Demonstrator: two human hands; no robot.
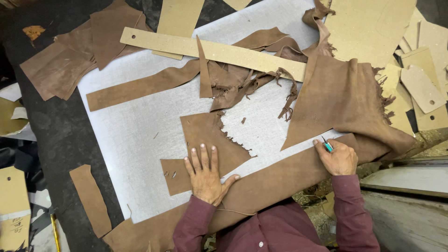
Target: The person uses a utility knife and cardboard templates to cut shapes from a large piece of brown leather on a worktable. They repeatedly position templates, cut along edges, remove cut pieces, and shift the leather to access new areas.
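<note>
My left hand [205, 172] lies flat with fingers spread on a brown leather piece [205, 140] on the scratched grey cutting board [140, 135]. My right hand [337, 157] is closed around a small teal-handled knife [327, 145], its tip at the edge of a large folded brown leather hide [340, 98]. A long band of the same leather [275, 179] runs along the board's near edge between both hands.
A long cardboard strip [210, 49] lies across the board's far side over ragged leather scraps [238, 81]. Cardboard patterns [420, 84] are piled at right. More leather pieces [70, 60] lie at far left, and a narrow strip [91, 200] at lower left.
</note>
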